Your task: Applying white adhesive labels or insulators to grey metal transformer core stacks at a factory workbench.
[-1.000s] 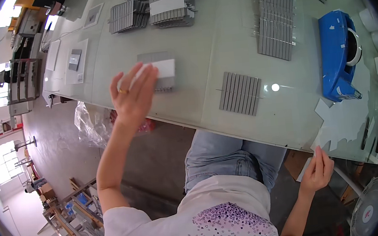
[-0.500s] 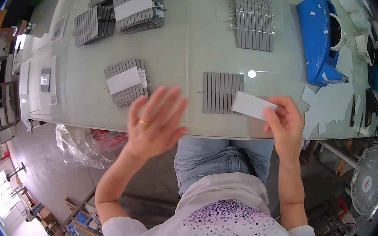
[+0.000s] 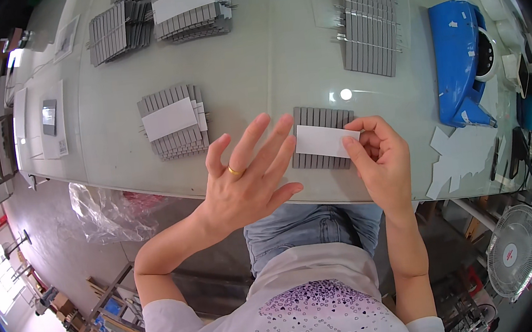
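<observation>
My right hand (image 3: pixel 381 154) pinches the right end of a blank white label (image 3: pixel 325 141) between thumb and fingers. The label lies across a ribbed grey panel (image 3: pixel 320 115) made of parallel strips, near the table's front edge. Whether it is stuck down, I cannot tell. Just left of that panel my left hand (image 3: pixel 250 174), wearing a gold ring, hovers with fingers spread and nothing in it. Beyond it sits a stack of similar grey panels (image 3: pixel 176 143) with a white label (image 3: pixel 170 119) across its top.
Taller stacks of grey panels (image 3: pixel 193 28) stand at the far left, and a long overlapping row (image 3: pixel 368 32) lies at the far right. A blue tape dispenser (image 3: pixel 456 58) is at the right, with white sheets (image 3: pixel 462 152) nearer the front edge. The glossy table (image 3: pixel 237 72) reflects light.
My right hand has brought the white label leftward, from the panel's corner to squarely across it. My left hand has shifted right, closer to the panel, fingers still spread.
</observation>
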Demonstrator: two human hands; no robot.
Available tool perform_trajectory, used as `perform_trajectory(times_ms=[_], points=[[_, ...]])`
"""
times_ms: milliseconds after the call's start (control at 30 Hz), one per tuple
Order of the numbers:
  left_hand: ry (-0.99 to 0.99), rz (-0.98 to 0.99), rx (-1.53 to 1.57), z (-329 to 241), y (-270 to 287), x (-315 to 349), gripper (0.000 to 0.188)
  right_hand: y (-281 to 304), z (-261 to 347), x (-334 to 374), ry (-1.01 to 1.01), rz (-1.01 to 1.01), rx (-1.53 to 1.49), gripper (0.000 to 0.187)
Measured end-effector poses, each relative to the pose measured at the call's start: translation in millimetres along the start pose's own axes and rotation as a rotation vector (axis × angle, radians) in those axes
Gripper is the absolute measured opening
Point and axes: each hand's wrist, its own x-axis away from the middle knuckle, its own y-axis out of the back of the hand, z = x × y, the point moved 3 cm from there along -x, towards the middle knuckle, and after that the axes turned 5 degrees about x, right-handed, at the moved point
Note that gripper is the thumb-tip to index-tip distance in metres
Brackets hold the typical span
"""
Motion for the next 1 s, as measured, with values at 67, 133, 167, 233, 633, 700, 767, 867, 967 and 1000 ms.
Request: perform_trajectory(times_ms=[67,133,167,233,633,700,767,867,967,1000], points=[[-0.027,0.038,-0.056,0.0,-0.5,0.5,0.052,-1.6,-0.3,-1.1,0.002,-0.006,0.016,0.012],[-0.053,0.076,-0.111,-0.7,-0.5,-0.3,0.054,-1.1,-1.6,-2.2,0.012,-0.012,0.035,0.013],[-0.047,0.079,-0.108,-0.6,0.0,-1.1,0.054,-0.7,-1.8,-2.8,0.022,-0.016,0.052,0.013],[-0.041,0.084,-0.102,-2.0,-0.3,-1.5,0.055,-1.7,-0.7,-2.5,0.027,-0.020,0.059,0.013],[0.020,0.027,-0.079,-8.0,1.4,2.6,0.053,8.1,-10.8,20.8,0.442,-0.250,0.431,0.015],[0.054,-0.041,-0.079,-12.2,0.8,8.9,0.049,2.5,-11.0,29.7,0.671,-0.273,0.575,0.017],[0.022,-0.077,-0.037,-18.9,-4.7,14.4,0.046,-12.5,-8.6,39.4,0.857,-0.255,0.802,0.024],[-0.018,-0.116,-0.012,-26.6,-6.7,18.4,0.043,-18.2,-14.3,42.1,0.868,-0.262,0.838,0.029],[-0.042,-0.111,0.006,-29.3,-11.6,19.3,0.042,-20.4,-17.7,41.7,0.881,-0.263,0.871,0.030],[-0.041,-0.100,0.011,-29.5,-12.7,19.3,0.041,-20.8,-18.8,41.6,0.880,-0.259,0.877,0.030]])
